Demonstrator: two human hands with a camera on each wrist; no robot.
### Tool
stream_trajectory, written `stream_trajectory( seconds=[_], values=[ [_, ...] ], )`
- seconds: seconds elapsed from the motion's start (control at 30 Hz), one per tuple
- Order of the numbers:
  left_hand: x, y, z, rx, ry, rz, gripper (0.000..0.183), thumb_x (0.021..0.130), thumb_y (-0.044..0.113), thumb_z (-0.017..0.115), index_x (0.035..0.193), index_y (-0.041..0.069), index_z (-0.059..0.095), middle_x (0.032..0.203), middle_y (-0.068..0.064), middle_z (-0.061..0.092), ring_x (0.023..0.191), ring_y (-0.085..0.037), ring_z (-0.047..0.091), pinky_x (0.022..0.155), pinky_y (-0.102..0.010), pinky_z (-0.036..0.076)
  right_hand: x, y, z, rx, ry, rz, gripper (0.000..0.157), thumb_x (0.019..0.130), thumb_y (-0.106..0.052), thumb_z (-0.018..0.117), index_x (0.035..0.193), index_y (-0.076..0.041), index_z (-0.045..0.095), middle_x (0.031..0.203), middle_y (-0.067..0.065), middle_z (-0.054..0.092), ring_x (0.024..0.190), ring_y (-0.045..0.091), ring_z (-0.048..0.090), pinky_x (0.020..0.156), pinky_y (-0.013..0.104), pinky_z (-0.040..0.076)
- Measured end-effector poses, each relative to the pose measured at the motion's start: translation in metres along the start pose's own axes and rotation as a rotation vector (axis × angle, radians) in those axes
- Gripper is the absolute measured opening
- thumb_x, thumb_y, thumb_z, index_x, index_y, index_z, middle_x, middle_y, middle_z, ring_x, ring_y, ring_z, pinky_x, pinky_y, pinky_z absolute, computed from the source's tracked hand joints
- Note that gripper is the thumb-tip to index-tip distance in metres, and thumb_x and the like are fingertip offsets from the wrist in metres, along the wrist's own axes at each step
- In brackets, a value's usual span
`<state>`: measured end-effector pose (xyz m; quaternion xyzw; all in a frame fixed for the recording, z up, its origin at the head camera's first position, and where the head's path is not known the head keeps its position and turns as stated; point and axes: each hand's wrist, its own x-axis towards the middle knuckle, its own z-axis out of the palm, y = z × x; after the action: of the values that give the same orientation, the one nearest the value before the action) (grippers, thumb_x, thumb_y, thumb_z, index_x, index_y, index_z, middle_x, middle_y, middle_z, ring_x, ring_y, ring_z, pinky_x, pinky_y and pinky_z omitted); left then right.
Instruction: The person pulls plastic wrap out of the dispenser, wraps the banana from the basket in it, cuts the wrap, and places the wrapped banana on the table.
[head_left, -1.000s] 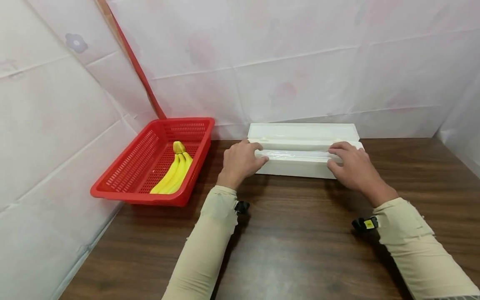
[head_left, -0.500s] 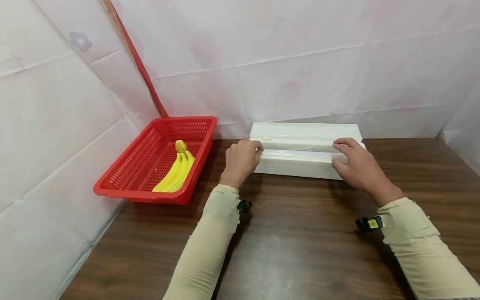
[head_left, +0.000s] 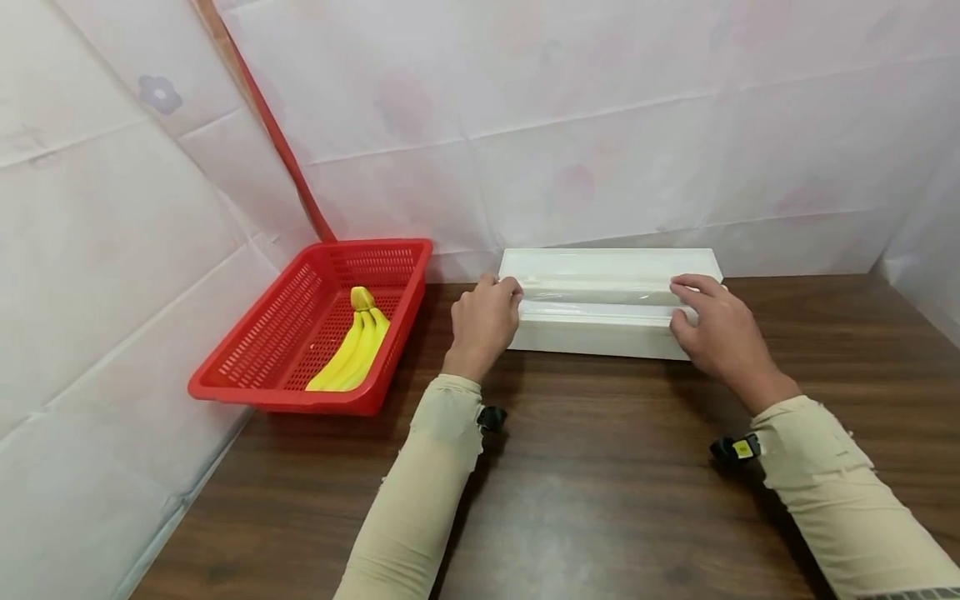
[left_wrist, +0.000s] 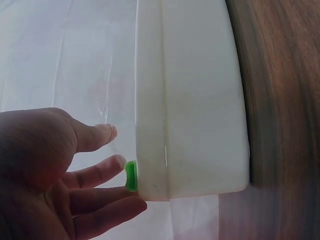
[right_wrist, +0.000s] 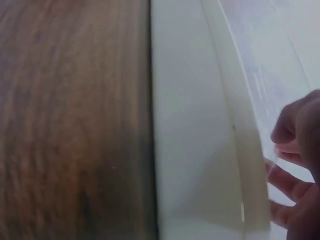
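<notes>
A long white cling film dispenser [head_left: 600, 335] lies on the table, its lid [head_left: 607, 262] raised at the back. Clear cling film [head_left: 585, 293] stretches between the two hands above the opening. At the dispenser's left end, my left hand [head_left: 483, 323] pinches the film; in the left wrist view a crease runs to the thumb tip, and the index finger is hidden behind the thumb. My right hand [head_left: 720, 333] holds the film at the right end with thumb and fingertips. A small green piece [left_wrist: 131, 176] shows at the dispenser's end by the left fingers.
A red plastic basket [head_left: 277, 398] stands to the left with a bunch of yellow bananas [head_left: 352, 350] in it. White patterned sheeting [head_left: 600, 125] hangs behind the dark wooden table [head_left: 585, 483] and along its left side.
Both hands have shifted slightly back and up at the dispenser's ends. The left fingers have closed together, and the film now shows lifted between the hands. Basket and bananas stay put.
</notes>
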<state>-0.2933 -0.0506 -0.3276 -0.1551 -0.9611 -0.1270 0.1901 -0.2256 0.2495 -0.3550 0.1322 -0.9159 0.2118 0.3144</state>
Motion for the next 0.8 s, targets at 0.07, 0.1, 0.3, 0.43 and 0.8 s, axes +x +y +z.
stream_trajectory(
  seconds=[0.07,0.1,0.3,0.43,0.8],
  values=[
    [-0.001,-0.001,0.001,-0.006,0.014,0.006,0.017,0.101,0.024,0.058,0.107,0.021,0.074,0.096,-0.003,0.061,0.067,-0.029,0.060,0.062,-0.043,0.051,-0.001,0.002,0.004,0.016,0.055,0.001,0.031,0.087,0.002,0.061,0.115,0.011,0.068,0.120,0.022,0.063,0.107,0.040,0.061,0.092,0.058,0.047],
    [-0.002,-0.001,0.002,-0.009,0.023,0.012,0.017,0.101,0.023,0.058,0.106,0.021,0.074,0.095,-0.003,0.061,0.067,-0.029,0.059,0.061,-0.043,0.051,-0.002,0.002,0.006,0.025,0.082,0.003,0.028,0.086,0.002,0.062,0.111,0.011,0.070,0.116,0.022,0.065,0.104,0.040,0.062,0.092,0.058,0.047],
    [-0.003,-0.001,0.002,-0.011,0.043,0.023,0.017,0.101,0.024,0.057,0.101,0.020,0.074,0.093,-0.002,0.061,0.066,-0.030,0.061,0.060,-0.044,0.051,-0.007,0.004,0.012,0.084,0.168,0.060,0.019,0.086,0.005,0.061,0.101,0.009,0.073,0.095,0.024,0.065,0.086,0.038,0.063,0.079,0.055,0.049],
    [-0.003,0.000,0.000,-0.004,0.020,0.002,0.018,0.102,0.025,0.057,0.102,0.020,0.074,0.093,-0.002,0.060,0.068,-0.030,0.060,0.061,-0.044,0.051,-0.006,0.004,0.013,0.091,0.163,0.119,0.019,0.089,0.004,0.060,0.105,0.010,0.068,0.095,0.025,0.063,0.087,0.038,0.061,0.078,0.053,0.048],
    [-0.005,-0.001,-0.001,-0.010,0.013,-0.004,0.018,0.103,0.026,0.056,0.104,0.019,0.073,0.104,-0.006,0.061,0.073,-0.033,0.064,0.064,-0.045,0.053,-0.007,0.004,-0.001,-0.062,0.116,0.168,0.016,0.091,-0.004,0.061,0.097,0.007,0.071,0.100,0.026,0.055,0.092,0.045,0.055,0.072,0.063,0.045]
  ],
)
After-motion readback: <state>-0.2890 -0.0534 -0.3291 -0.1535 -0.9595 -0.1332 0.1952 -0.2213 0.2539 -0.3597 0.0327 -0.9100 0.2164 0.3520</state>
